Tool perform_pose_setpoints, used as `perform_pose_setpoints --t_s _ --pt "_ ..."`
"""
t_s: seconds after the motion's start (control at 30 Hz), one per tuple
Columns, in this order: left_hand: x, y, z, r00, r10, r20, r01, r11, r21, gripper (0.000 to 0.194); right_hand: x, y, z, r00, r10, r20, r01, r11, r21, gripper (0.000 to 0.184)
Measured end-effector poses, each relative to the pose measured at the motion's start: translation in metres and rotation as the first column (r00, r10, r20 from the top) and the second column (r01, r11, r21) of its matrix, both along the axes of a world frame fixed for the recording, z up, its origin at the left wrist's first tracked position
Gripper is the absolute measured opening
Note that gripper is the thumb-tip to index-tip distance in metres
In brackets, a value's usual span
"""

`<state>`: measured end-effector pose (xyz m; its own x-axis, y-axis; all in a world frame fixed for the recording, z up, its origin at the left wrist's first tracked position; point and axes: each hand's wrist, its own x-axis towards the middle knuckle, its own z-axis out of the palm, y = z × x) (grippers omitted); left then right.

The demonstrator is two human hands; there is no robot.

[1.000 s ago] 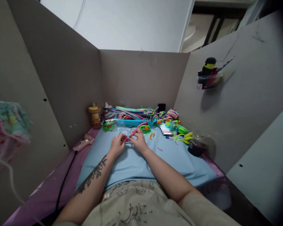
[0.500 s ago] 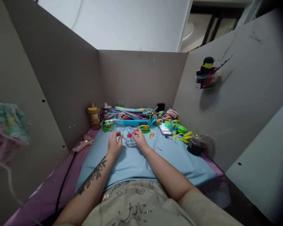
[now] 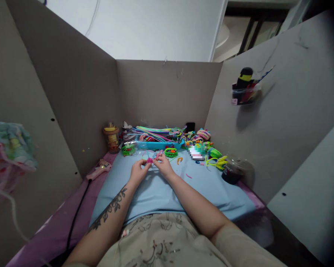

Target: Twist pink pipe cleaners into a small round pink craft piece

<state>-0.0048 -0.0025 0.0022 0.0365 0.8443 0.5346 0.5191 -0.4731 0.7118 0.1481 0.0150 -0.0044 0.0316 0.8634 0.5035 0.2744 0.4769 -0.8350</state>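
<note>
Head view: pink fuzzy bundle (image 3: 149,160) sits right at the fingertips, between the hands, over the blue cloth (image 3: 206,194). Left hand (image 3: 138,172) thumb and index pinch its near-left side; right hand (image 3: 165,167) pinches a pink strand (image 3: 160,152) just right of it. Strand axis slants away toward the far edge, leaning right; right hand is nearer. Whether strand and bundle join: can't tell. Green ring piece (image 3: 171,152) just beyond the right fingers, orange curl (image 3: 179,160) to their right. Blue tray (image 3: 169,145) lies across the far edge, glue gun (image 3: 98,170) by the left edge.
</note>
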Motion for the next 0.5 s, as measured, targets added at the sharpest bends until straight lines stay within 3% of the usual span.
perform_pose_setpoints --t_s 0.2,0.5 --pt "0.0016 -0.0046 0.0048 0.981 -0.011 0.194 0.005 0.999 0.034 0.023 -0.0005 0.0014 -0.0029 1.000 0.019 -0.018 -0.019 1.000 -0.011 0.025" --pt "0.0013 -0.0054 0.0018 0.997 -0.011 0.075 0.006 0.997 0.073 0.019 -0.0019 0.0007 -0.0047 0.999 0.000 0.041 -0.001 1.000 0.025 0.020"
